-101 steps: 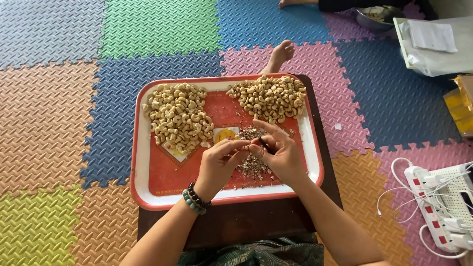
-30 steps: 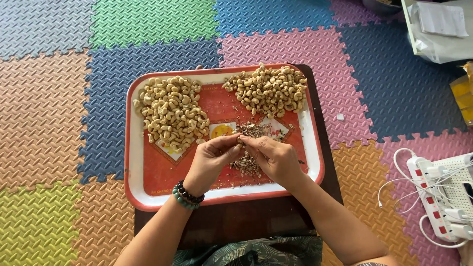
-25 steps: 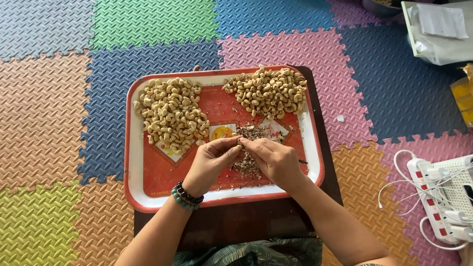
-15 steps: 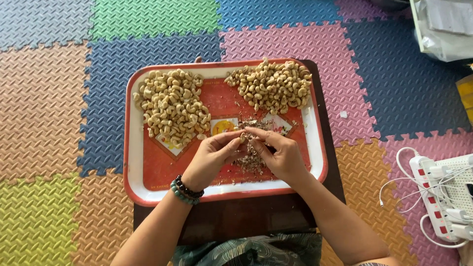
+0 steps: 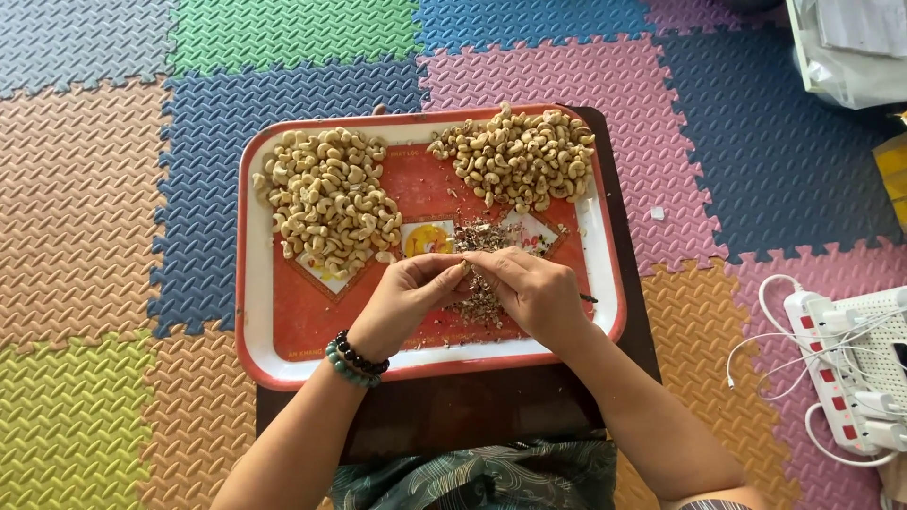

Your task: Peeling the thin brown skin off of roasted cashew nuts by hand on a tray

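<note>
Cashew [image 5: 464, 268] pinched between fingertips of left hand [image 5: 408, 300] and right hand [image 5: 534, 291], over husk scraps [image 5: 480, 300] mid-tray [image 5: 260, 335]. Paler cashew heap [image 5: 329, 198] far left, browner heap [image 5: 518, 156] far right. Tray on dark low table [image 5: 472, 406].

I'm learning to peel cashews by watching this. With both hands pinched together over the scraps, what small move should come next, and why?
Probably rub the last skin off the nut pinched between the left hand and right hand. They meet fingertip to fingertip right above the brown skin pile, so flakes would land there; the paler cashew heap lies close on the tray.
</note>
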